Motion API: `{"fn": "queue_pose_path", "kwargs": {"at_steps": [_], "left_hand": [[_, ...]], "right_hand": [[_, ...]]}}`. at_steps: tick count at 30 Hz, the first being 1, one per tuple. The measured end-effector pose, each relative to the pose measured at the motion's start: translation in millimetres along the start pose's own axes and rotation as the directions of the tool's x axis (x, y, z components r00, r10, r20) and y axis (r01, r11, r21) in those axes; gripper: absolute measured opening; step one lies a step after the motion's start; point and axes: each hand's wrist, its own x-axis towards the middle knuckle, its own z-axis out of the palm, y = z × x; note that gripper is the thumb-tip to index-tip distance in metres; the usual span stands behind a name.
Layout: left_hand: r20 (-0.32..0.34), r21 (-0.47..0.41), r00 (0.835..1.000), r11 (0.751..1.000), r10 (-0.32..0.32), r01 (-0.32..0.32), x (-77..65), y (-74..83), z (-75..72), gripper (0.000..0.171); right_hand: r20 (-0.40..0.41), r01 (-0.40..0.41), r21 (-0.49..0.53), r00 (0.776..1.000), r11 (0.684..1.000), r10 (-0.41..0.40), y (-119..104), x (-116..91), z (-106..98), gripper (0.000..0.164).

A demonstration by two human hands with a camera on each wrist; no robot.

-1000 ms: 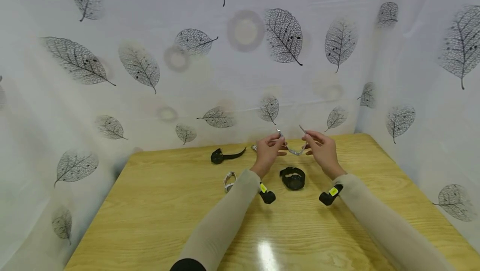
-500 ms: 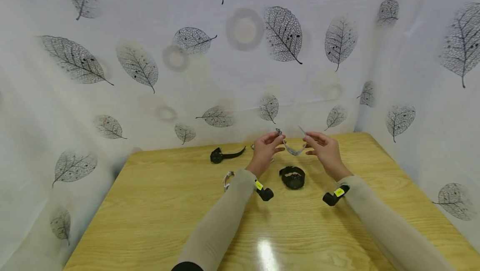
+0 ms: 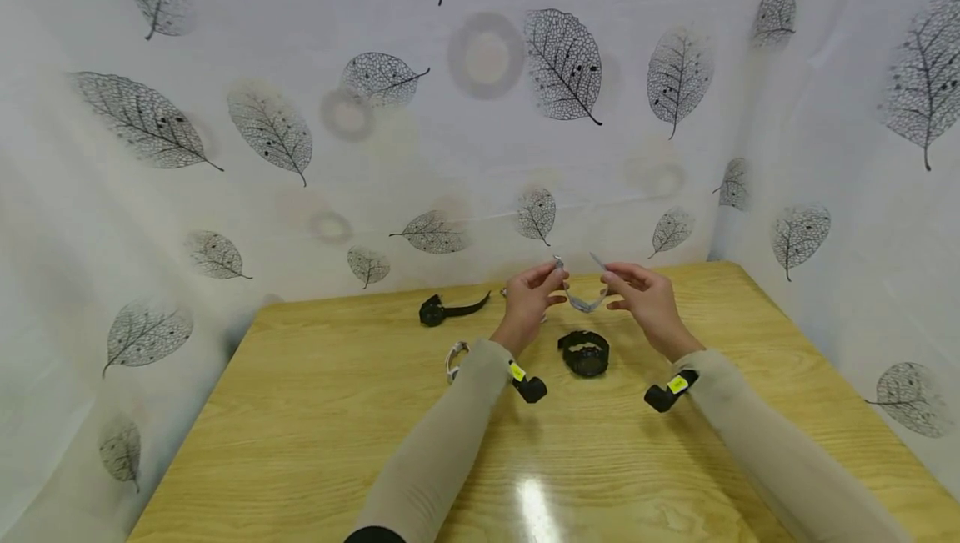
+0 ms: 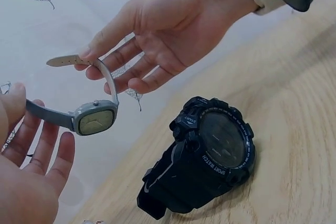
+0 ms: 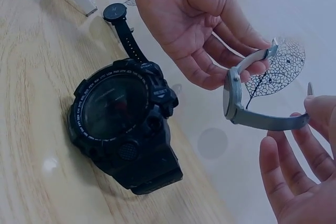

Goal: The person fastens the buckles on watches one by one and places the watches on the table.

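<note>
Both hands hold up a grey wristwatch point(image 4: 95, 119) with a squarish case and a strap hanging in a U. My left hand point(image 3: 528, 301) pinches the buckle end of the strap between thumb and fingers. The pointed, holed end is pinched by my right hand point(image 3: 647, 306), its tip sticking out past the fingertips. The watch case hangs between the hands, above the table. Below them a chunky black sport watch point(image 3: 585, 354) lies on the wood with its strap looped; its dial faces up in the right wrist view.
A black watch point(image 3: 432, 310) with its strap stretched out lies at the back of the wooden table point(image 3: 315, 409). Left of the left forearm is a white watch point(image 3: 455, 361), partly hidden by the sleeve. A leaf-print curtain point(image 3: 480, 151) hangs behind the table.
The hands first spread slightly apart with the grey watch, then the right hand came a little back to the left. Both keep hold of the strap ends.
</note>
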Motion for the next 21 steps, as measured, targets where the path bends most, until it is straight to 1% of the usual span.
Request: {"fn": "queue_pose_path", "kwargs": {"at_steps": [5,9,11,14,16,18,21], "left_hand": [[0.021,-0.017,1.0,1.0,0.007,-0.006,-2.0,3.3,0.4,0.037],[0.007,-0.029,1.0,0.999,0.025,-0.025,-2.4,4.2,0.8,0.036],[-0.002,-0.017,0.999,0.999,0.036,-0.037,-2.3,4.1,0.5,0.033],[-0.002,0.065,0.998,0.996,0.067,-0.067,-2.6,4.2,-1.4,0.029],[0.01,0.136,0.996,0.986,0.093,-0.093,-2.5,4.1,-3.0,0.027],[0.032,0.199,0.993,0.973,0.116,-0.12,-2.7,4.3,-5.0,0.026],[0.075,0.253,0.989,0.956,0.131,-0.146,-2.9,5.0,-8.3,0.024]], "right_hand": [[0.017,0.004,-0.023,1.0,1.0,-0.003,-3.6,-0.3,1.6,0.045],[0.025,0.007,-0.054,1.0,0.998,-0.005,-6.2,-0.3,3.3,0.045],[0.029,0.011,-0.081,1.0,0.997,-0.009,-7.1,-0.1,4.1,0.044],[0.038,0.029,-0.138,0.999,0.99,-0.024,-8.4,0.8,5.5,0.043],[0.05,0.041,-0.18,0.998,0.983,-0.033,-9.4,1.7,6.1,0.042],[0.067,0.053,-0.217,0.997,0.975,-0.039,-11.0,2.2,6.8,0.04],[0.096,0.063,-0.261,0.995,0.963,-0.039,-13.9,2.3,7.2,0.037]]}}
